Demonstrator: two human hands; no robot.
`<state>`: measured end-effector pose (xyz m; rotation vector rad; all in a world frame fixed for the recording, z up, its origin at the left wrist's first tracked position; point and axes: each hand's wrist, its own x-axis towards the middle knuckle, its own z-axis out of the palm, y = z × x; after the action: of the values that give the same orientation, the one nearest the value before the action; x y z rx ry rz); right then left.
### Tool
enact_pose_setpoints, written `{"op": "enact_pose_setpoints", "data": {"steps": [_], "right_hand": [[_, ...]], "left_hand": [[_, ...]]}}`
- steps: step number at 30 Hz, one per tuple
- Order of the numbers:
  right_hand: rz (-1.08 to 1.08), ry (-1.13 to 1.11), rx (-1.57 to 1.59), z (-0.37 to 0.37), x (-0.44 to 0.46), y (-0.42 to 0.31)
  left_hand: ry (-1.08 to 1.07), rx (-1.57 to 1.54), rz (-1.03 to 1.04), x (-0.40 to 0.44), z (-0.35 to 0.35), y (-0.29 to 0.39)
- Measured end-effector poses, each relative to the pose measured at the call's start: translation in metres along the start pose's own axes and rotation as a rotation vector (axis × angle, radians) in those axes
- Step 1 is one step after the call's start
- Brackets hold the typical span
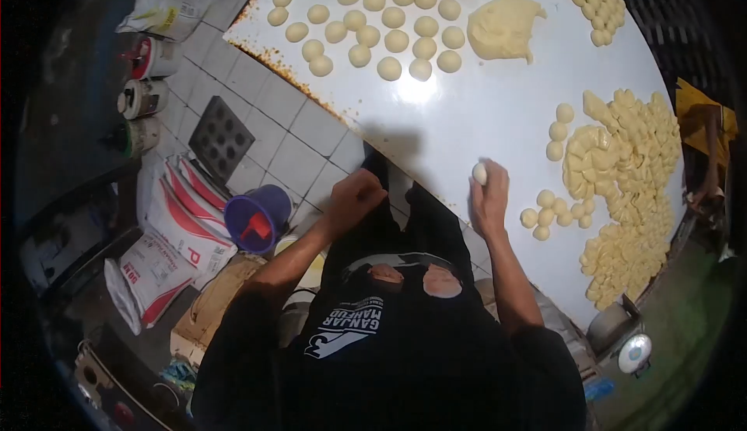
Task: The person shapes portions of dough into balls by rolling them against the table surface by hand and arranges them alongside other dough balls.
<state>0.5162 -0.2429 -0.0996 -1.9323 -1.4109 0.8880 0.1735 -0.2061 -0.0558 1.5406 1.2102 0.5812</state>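
Note:
My right hand point(490, 192) is closed round a small pale dough ball point(480, 173) over the white table point(436, 139). My left hand point(356, 197) hangs off the table's edge with its fingers curled together; whether it holds anything is hidden. Just right of my right hand lies a small cluster of dough balls point(546, 216). Several larger round dough balls point(393, 17) are spread over the far part of the table, beside a flat lump of dough point(504, 28). Along the right side lies a big heap of small shaped dough pieces point(622, 166).
Below the table's left edge, a purple bucket point(264, 211) with a red scoop stands by white and red sacks point(175, 248). A dark tray point(221, 139) lies on the tiles. A metal pot point(611, 324) is at the table's near right corner. Another person's arm point(710, 159) shows far right.

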Motion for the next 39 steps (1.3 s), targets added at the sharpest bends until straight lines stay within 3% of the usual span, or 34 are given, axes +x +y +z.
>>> {"op": "enact_pose_setpoints", "data": {"steps": [1,2,3,4,5,6,8,9,11,13,15,16,17,18,19,21,24,26,28,30,32,34,35,36,38,39], "right_hand": [[-0.037,-0.074,-0.246,0.003,0.017,-0.03],[-0.078,-0.135,-0.227,0.013,0.037,-0.054],[-0.067,-0.208,-0.067,0.019,0.058,-0.098],[-0.176,-0.127,0.018,0.048,0.075,-0.105],[-0.022,-0.177,0.171,0.063,0.095,-0.138],[-0.441,-0.065,0.153,0.09,0.119,-0.136],[-0.671,0.08,-0.043,0.12,0.161,-0.144],[-0.631,0.117,-0.065,0.113,0.154,-0.133],[-0.356,0.353,0.045,0.102,0.129,-0.102],[0.079,0.151,0.252,0.059,0.07,-0.041],[-0.194,0.425,-0.288,0.002,0.016,0.0],[-0.22,0.469,-0.317,-0.032,0.004,0.018],[-0.175,0.447,-0.292,-0.066,-0.002,0.038],[-0.142,0.461,-0.376,-0.101,0.0,0.043],[-0.021,0.537,-0.458,-0.119,0.008,0.05],[-0.078,0.557,-0.46,-0.14,0.038,0.067],[-0.141,0.536,-0.424,-0.137,0.066,0.098],[-0.158,0.502,-0.382,-0.136,0.064,0.101],[-0.018,0.549,-0.273,-0.139,0.028,0.08],[-0.14,0.444,-0.289,-0.135,0.003,0.071],[-0.253,0.344,-0.29,-0.132,0.006,0.077],[-0.506,0.144,-0.441,-0.125,0.044,0.096],[-0.599,0.125,-0.497,-0.116,0.068,0.111],[-0.467,-0.021,-0.479,-0.118,0.091,0.107],[-0.624,0.186,-0.391,-0.098,0.139,0.096],[-0.493,0.302,-0.359,-0.074,0.149,0.082]], "left_hand": [[-0.001,-0.002,-0.086,-0.001,-0.007,-0.007],[-0.021,-0.006,-0.156,0.007,-0.013,-0.014],[-0.016,-0.008,-0.173,0.007,-0.02,-0.017],[-0.015,-0.01,-0.156,0.003,-0.029,-0.027],[-0.013,-0.009,-0.138,0.006,-0.032,-0.036],[-0.068,-0.025,-0.114,0.016,-0.031,-0.033],[-0.053,0.015,-0.173,0.032,-0.036,-0.014],[-0.108,0.016,-0.154,0.046,-0.033,-0.011],[-0.039,0.123,0.215,0.088,-0.013,-0.002],[-0.128,0.179,0.319,0.136,0.019,0.023],[-0.105,-0.148,0.308,0.179,0.084,0.061],[-0.051,0.038,0.534,0.205,0.124,0.057],[-0.184,0.375,0.611,0.229,0.15,0.067],[-0.115,0.594,0.779,0.235,0.179,0.06],[-0.047,0.736,0.788,0.233,0.197,0.056],[0.02,0.913,0.803,0.236,0.222,0.077],[0.063,0.721,0.865,0.243,0.257,0.122],[-0.174,0.462,0.892,0.286,0.298,0.114],[-0.285,0.483,0.895,0.308,0.32,0.093],[-0.378,0.533,0.897,0.309,0.298,0.096],[-0.148,0.407,0.557,0.25,0.249,0.117],[-0.053,0.588,0.598,0.19,0.168,0.079],[-0.107,0.745,0.602,0.17,0.126,0.054],[-0.168,0.89,0.609,0.163,0.099,0.036],[-0.059,0.921,0.535,0.192,0.091,0.015],[0.061,0.851,0.568,0.219,0.118,0.003]]}}
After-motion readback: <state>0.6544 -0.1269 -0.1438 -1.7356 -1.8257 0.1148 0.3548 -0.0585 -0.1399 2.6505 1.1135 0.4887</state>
